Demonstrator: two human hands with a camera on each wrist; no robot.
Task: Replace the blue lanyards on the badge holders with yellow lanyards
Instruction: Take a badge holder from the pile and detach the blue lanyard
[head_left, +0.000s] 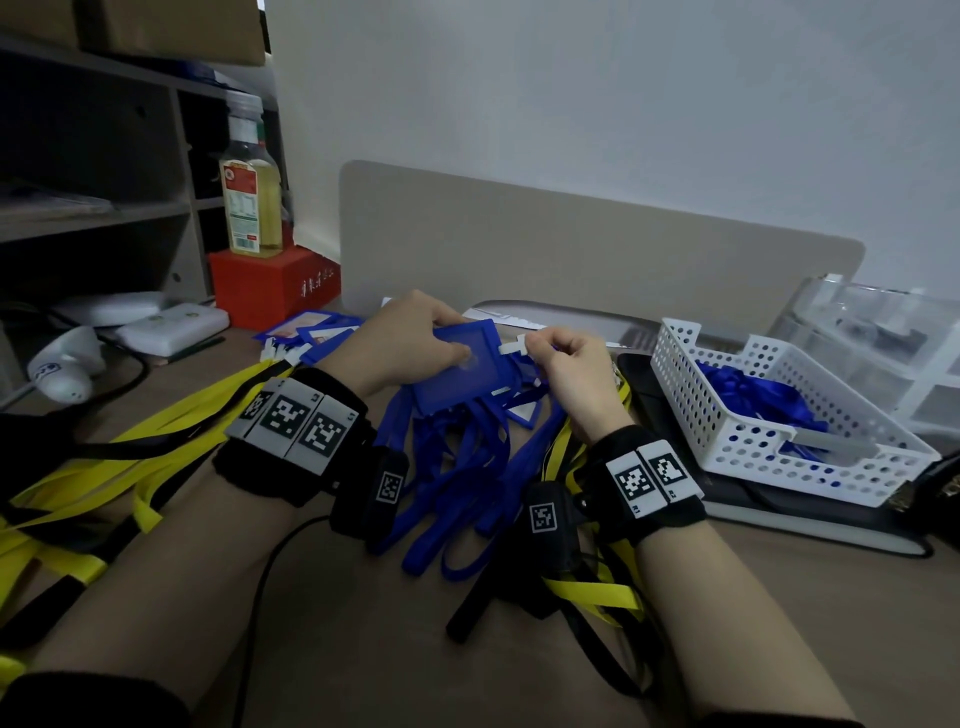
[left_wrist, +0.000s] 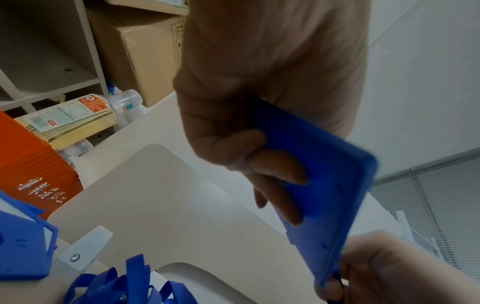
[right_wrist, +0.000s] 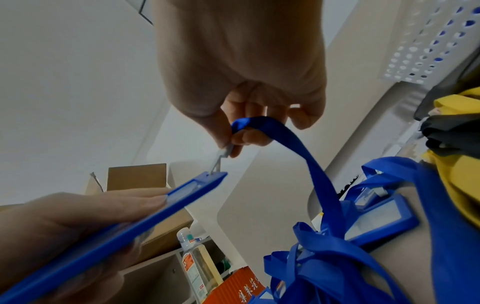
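Head view: left hand (head_left: 415, 338) grips one badge holder (head_left: 457, 358); right hand (head_left: 566, 364) pinches its clip (head_left: 514, 347).

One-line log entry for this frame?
step: unclipping blue lanyard | left hand: holds badge holder | right hand: pinches clip | yellow lanyards: on desk

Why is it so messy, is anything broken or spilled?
Nothing looks broken or spilled. The blue lanyards lie in a tangled heap on the desk, with yellow lanyards strewn either side. That is just loose work clutter.
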